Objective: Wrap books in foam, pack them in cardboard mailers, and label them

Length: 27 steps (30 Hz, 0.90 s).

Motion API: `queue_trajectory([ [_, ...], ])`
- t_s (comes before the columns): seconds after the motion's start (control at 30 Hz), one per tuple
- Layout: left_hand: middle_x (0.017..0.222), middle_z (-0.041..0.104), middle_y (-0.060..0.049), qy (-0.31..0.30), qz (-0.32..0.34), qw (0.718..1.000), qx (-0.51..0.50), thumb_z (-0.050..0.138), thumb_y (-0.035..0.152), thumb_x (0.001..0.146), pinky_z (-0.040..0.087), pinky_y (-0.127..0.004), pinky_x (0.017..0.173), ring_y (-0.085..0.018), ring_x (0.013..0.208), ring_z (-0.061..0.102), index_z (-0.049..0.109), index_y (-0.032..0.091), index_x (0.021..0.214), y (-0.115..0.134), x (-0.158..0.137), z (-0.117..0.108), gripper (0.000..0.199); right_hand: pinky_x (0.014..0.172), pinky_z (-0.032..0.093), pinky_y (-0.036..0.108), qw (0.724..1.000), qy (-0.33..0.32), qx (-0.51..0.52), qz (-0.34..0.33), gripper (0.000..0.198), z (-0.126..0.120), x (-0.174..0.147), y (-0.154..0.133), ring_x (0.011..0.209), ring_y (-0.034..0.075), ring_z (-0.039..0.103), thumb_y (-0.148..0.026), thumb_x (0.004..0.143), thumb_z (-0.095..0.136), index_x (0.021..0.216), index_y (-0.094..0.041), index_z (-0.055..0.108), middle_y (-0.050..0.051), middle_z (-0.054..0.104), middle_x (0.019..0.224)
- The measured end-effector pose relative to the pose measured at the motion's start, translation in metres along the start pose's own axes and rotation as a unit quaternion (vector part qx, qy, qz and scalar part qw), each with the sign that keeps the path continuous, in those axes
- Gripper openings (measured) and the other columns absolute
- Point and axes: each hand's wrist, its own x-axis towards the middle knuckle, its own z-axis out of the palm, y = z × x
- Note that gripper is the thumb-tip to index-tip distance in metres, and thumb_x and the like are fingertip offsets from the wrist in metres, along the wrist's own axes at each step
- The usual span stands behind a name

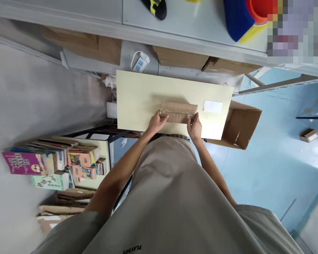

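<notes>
Over a cream tabletop [137,102] I hold a flat brown cardboard parcel [178,107], with shiny clear tape running along its near side. My left hand [157,122] grips its left end, thumb on top and fingers curled at the edge. At the right end, my right hand [194,127] pinches the near corner between thumb and fingers. The undersides of the fingers are hidden. To the right of the parcel, a white label or card [212,106] lies flat on the tabletop.
An open cardboard box [241,125] stands beyond the tabletop's right end. Stacked books [29,163] are at my left. Behind the tabletop are a white power strip [141,62] and brown cartons [180,58], under a grey shelf [196,26] bearing a blue, red and yellow container [235,17].
</notes>
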Motion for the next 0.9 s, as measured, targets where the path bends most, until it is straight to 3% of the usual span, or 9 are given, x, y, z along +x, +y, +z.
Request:
queue_trajectory([
  [0.07, 0.125, 0.086, -0.022, 0.029, -0.027, 0.999, 0.004, 0.086, 0.059, 0.104, 0.063, -0.046, 0.109, -0.043, 0.128, 0.082, 0.073, 0.020, 0.125, 0.005, 0.003, 0.012, 0.047, 0.106, 0.069, 0.068, 0.999, 0.018, -0.002, 0.031, 0.091, 0.009, 0.003, -0.002, 0.124, 0.048, 0.084, -0.088, 0.114, 0.047, 0.171, -0.017, 0.051, 0.032, 0.081, 0.147],
  [0.17, 0.116, 0.086, -0.023, 0.037, -0.039, 0.999, 0.006, 0.091, 0.066, 0.100, 0.062, -0.046, 0.105, -0.046, 0.126, 0.081, 0.072, 0.021, 0.111, 0.009, 0.016, 0.020, 0.050, 0.102, 0.067, 0.064, 0.997, 0.017, -0.018, 0.075, 0.083, 0.012, 0.011, -0.002, 0.113, 0.048, 0.085, -0.087, 0.111, 0.059, 0.158, -0.018, 0.061, 0.027, 0.087, 0.126],
  [0.27, 0.100, 0.082, -0.016, 0.019, -0.020, 1.000, -0.004, 0.083, 0.059, 0.107, 0.058, -0.040, 0.096, -0.038, 0.109, 0.081, 0.066, 0.024, 0.092, 0.004, 0.027, 0.016, 0.042, 0.097, 0.065, 0.057, 0.997, 0.021, -0.013, 0.068, 0.066, 0.010, 0.016, 0.006, 0.104, 0.044, 0.085, -0.075, 0.121, 0.043, 0.145, -0.019, 0.069, 0.023, 0.088, 0.112],
  [0.43, 0.077, 0.066, -0.002, -0.054, 0.060, 0.992, -0.100, 0.066, 0.042, 0.117, 0.051, -0.030, 0.080, -0.022, 0.082, 0.067, 0.060, 0.025, 0.083, -0.010, 0.026, -0.003, 0.038, 0.090, 0.063, 0.051, 0.998, 0.038, 0.016, 0.045, 0.067, 0.006, 0.015, 0.016, 0.097, 0.039, 0.083, -0.072, 0.123, 0.026, 0.128, -0.025, 0.074, 0.018, 0.085, 0.106],
  [0.53, 0.086, 0.073, -0.004, -0.058, 0.075, 0.991, -0.093, 0.071, 0.039, 0.113, 0.055, -0.030, 0.085, -0.023, 0.087, 0.071, 0.069, 0.023, 0.089, -0.019, 0.022, -0.012, 0.029, 0.091, 0.067, 0.050, 0.998, 0.035, 0.060, 0.006, 0.070, -0.001, 0.009, 0.014, 0.099, 0.033, 0.079, -0.082, 0.120, 0.032, 0.115, -0.027, 0.074, 0.016, 0.081, 0.108],
  [0.67, 0.117, 0.081, -0.013, 0.006, 0.107, 0.993, -0.043, 0.089, 0.040, 0.102, 0.066, -0.038, 0.098, -0.024, 0.090, 0.079, 0.084, 0.020, 0.106, -0.033, 0.018, -0.019, 0.021, 0.090, 0.073, 0.050, 0.991, 0.094, 0.090, -0.026, 0.069, -0.011, -0.010, 0.009, 0.107, 0.030, 0.078, -0.089, 0.111, 0.053, 0.107, -0.025, 0.075, 0.020, 0.073, 0.130],
  [0.77, 0.135, 0.079, -0.014, 0.018, 0.150, 0.986, -0.077, 0.089, 0.023, 0.097, 0.072, -0.039, 0.103, -0.022, 0.095, 0.084, 0.086, 0.021, 0.126, -0.042, 0.016, -0.019, 0.029, 0.094, 0.076, 0.053, 0.988, 0.118, 0.097, -0.018, 0.062, -0.009, -0.030, 0.008, 0.105, 0.029, 0.079, -0.084, 0.110, 0.059, 0.116, -0.025, 0.079, 0.017, 0.073, 0.132],
  [0.9, 0.143, 0.080, -0.015, -0.009, 0.150, 0.980, -0.128, 0.071, 0.003, 0.097, 0.073, -0.039, 0.111, -0.024, 0.116, 0.088, 0.081, 0.019, 0.139, -0.053, 0.014, -0.008, 0.047, 0.099, 0.077, 0.056, 0.983, 0.118, 0.138, 0.036, 0.064, 0.008, -0.047, 0.007, 0.126, 0.037, 0.081, -0.081, 0.106, 0.064, 0.136, -0.026, 0.077, 0.021, 0.073, 0.145],
])
